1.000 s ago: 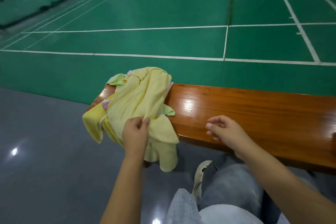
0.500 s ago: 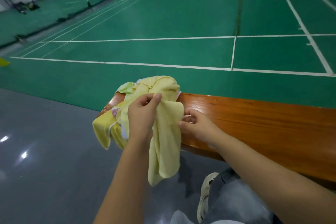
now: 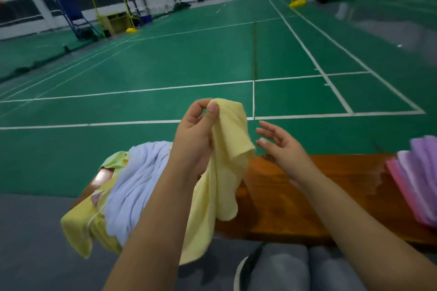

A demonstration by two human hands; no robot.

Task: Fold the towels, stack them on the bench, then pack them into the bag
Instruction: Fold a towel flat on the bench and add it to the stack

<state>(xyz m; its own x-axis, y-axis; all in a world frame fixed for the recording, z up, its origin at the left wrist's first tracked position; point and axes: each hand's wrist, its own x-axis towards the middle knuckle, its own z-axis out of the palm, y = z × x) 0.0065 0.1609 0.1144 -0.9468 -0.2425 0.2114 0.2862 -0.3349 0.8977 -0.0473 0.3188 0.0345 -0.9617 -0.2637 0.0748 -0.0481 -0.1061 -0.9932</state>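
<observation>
Dim indoor light, motion-blurred, warped at edges.

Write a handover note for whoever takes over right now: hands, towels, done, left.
Left hand: pinches the yellow towel by its top edge, lifted above the bench.
Right hand: open, beside the towel, holding nothing.
Unfolded pile: on the bench's left end.
Folded stack: pink and purple, at the right.
Left: fold the yellow towel and the pile, stack, then pack. No bag in view.
</observation>
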